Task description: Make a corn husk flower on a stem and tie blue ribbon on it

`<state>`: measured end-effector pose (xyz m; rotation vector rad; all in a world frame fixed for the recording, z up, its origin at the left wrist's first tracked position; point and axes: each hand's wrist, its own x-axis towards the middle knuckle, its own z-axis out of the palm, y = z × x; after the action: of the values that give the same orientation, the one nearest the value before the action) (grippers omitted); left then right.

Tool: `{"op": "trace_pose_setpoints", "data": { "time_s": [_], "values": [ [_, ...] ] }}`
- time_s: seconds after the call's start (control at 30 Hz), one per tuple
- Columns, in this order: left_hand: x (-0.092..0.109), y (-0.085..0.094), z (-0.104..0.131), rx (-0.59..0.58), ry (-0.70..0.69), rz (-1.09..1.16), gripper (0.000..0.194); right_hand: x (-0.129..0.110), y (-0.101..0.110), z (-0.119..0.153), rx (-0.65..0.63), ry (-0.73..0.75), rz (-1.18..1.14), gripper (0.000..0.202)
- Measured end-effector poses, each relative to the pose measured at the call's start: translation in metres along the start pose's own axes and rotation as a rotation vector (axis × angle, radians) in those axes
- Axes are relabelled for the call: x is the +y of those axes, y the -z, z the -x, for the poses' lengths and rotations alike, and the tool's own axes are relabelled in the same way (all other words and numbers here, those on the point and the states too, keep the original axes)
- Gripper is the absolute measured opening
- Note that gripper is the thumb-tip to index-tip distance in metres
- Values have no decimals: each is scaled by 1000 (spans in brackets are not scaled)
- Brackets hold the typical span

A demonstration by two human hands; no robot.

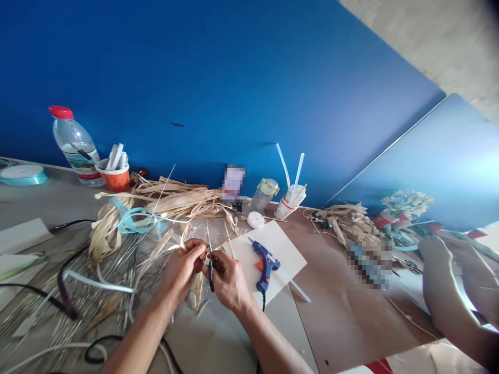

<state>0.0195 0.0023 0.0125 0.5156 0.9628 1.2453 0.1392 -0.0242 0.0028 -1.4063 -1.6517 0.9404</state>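
My right hand is wrapped round black-handled scissors, whose blades point up and away from me. Beside it, my left hand pinches a pale dried husk piece, close to the scissors' blades. A strip of husk hangs below, between the two hands. To the right of my right hand, a blue glue gun lies on a white sheet.
Thin wires and black cables spread on the left, with husk bundles behind. A bottle, cups and a jar stand along the blue wall. Another person's sleeve is at right.
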Motion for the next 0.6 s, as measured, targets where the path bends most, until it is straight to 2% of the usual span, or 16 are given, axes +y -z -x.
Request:
{"op": "trace_pose_setpoints", "data": {
  "time_s": [0.6],
  "values": [
    [0, 3, -3, 41, -40, -85, 19, -5, 5, 1, -7, 8, 59, 16]
  ]
}}
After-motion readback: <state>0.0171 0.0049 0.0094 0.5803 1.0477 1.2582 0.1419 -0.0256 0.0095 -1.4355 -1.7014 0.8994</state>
